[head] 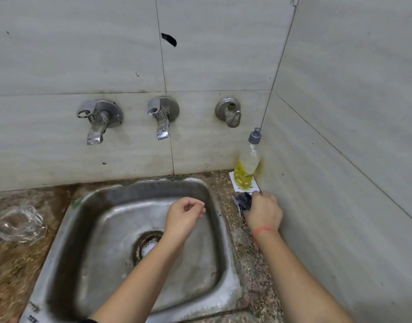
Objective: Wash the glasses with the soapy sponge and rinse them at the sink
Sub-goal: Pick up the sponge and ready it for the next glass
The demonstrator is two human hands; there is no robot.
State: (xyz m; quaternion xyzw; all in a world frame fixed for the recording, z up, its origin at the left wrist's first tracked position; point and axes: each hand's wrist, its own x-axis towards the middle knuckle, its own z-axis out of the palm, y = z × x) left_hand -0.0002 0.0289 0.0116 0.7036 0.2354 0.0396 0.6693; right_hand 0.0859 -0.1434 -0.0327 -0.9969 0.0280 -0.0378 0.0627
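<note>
A steel sink (pixel 83 229) is set in a speckled stone counter. Over the basin hovers my left hand (pixel 184 215), fingers loosely curled, holding nothing. To the right of the sink, my right hand (pixel 263 213) grips a dark scrubbing sponge (pixel 243 200) on the counter strip by the side wall. Just behind it, a bottle of yellow dish soap (pixel 247 166) with a grey cap stands on a white tray (pixel 256 187). Clear glasses (pixel 18 222) lie on the counter left of the sink, blurred. No water runs from the taps.
Two steel taps (pixel 95 122) (pixel 161 122) and a third valve (pixel 229 111) stick out of the tiled back wall above the sink. A tiled side wall (pixel 340 159) closes in right beside my right hand. The drain (pixel 149 245) sits mid-basin.
</note>
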